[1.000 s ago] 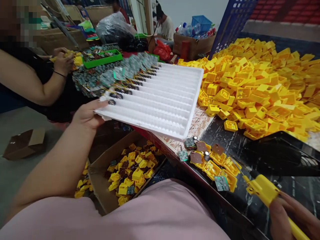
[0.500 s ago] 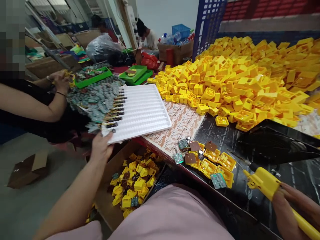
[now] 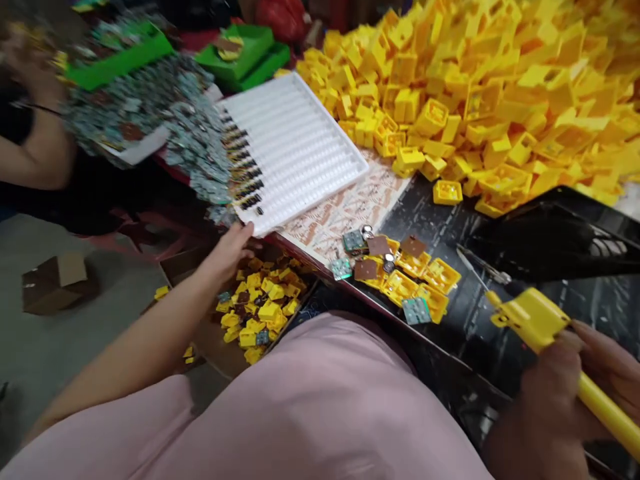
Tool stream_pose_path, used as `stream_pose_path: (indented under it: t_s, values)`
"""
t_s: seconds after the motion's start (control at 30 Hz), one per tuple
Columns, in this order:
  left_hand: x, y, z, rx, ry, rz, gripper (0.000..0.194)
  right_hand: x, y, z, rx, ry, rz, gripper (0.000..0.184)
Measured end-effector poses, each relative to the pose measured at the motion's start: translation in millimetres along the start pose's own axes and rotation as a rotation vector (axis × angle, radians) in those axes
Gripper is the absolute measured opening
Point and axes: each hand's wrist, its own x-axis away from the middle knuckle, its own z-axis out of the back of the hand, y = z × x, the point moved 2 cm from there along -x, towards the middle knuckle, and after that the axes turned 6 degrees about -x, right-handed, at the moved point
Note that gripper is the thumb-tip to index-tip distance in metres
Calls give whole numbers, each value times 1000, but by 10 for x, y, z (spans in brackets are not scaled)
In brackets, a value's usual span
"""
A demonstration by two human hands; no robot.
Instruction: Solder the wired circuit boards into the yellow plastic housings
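My left hand (image 3: pixel 231 252) pinches the near left corner of a white ridged tray (image 3: pixel 305 143), its fingers partly hidden below the edge. The tray lies on the table's patterned covering, with dark small parts and thin yellow-black wires along its left side. Lower right, my right hand (image 3: pixel 555 380) is wrapped round a yellow hand tool (image 3: pixel 537 317) with a long round shaft and a dark front end; its exact kind is unclear. Beyond its front lie open yellow cases (image 3: pixel 440 275), brown squares (image 3: pixel 367 269) and green circuit boards (image 3: pixel 417 311).
A big heap of yellow cases (image 3: pixel 470 100) fills the table's back right. Green trays (image 3: pixel 240 53) and piled grey-green boards (image 3: pixel 193 120) are at the left. A box below holds yellow parts (image 3: pixel 270 313). Another person's arm (image 3: pixel 45 143) is far left. A black tray (image 3: pixel 555 247) lies right.
My view has tilted down. The white tray has settled further onto the table, and my left hand has shifted to its very corner. My right hand still grips the yellow tool.
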Motion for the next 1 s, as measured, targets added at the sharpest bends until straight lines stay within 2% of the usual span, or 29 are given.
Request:
stream_pose_path:
  t_s: [0.03, 0.07, 0.13, 0.2, 0.23, 0.3, 0.33, 0.37, 0.43, 0.5, 0.53, 0.6, 0.63, 0.67, 0.73, 0.8, 0.87, 0.97, 1.0]
  values:
    - [38, -4, 91, -89, -53, -25, 69, 2, -47, -61, -24, 105, 86, 54]
    - [83, 16, 177, -211, -112, -79, 64, -1, -87, -119, -83, 224, 233, 49]
    - [186, 130, 297, -408, -170, -203, 55, -36, -94, -232, -114, 280, 330, 49]
    - [301, 364, 262, -514, -163, -393, 45, -70, -86, -266, -131, 334, 388, 46]
    - [360, 522, 159, -532, -154, -528, 38, -81, -87, -260, -134, 351, 397, 43]
    - [501, 899, -238, -536, -204, -1001, 22, -86, -113, -224, -132, 373, 413, 38]
    - [550, 1074, -509, -519, -262, -1105, 25, -82, -137, -202, -118, 380, 417, 36]
    - [602, 1245, -812, -486, -329, -1218, 37, -73, -168, -181, -96, 390, 429, 33]
    - [734, 1536, -1467, -527, -605, -1481, 56, -52, -229, -138, -35, 420, 449, 28]
    - [856, 1762, -2030, -629, -767, -1600, 67, -29, -272, -86, 6, 498, 464, 26]
    - [911, 1845, -2245, -722, -840, -1605, 71, -22, -282, -59, 13, 535, 461, 26]
    - [988, 1959, -2480, -916, -955, -1543, 73, -19, -287, -11, 8, 593, 447, 27]
    - [1004, 1991, -2490, -1002, -992, -1495, 72, -21, -290, 7, -4, 616, 448, 28]
    - [1003, 2007, -2429, -1073, -1013, -1445, 71, -25, -297, 19, -17, 629, 446, 30]
    - [954, 1995, -2120, -1168, -1032, -1365, 65, -35, -332, 27, -54, 626, 418, 34]
    - [865, 1928, -1625, -1230, -1061, -1296, 57, -40, -393, 14, -95, 568, 354, 39]
    - [767, 1823, -1041, -1274, -1103, -1199, 44, -32, -460, -8, -116, 469, 268, 43]
    - [663, 1663, -256, -1195, -1228, -1034, 19, 5, -530, -30, -118, 355, 201, 43]
    - [624, 1639, -75, -1171, -1169, -1034, 20, 19, -541, -30, -119, 345, 206, 41]
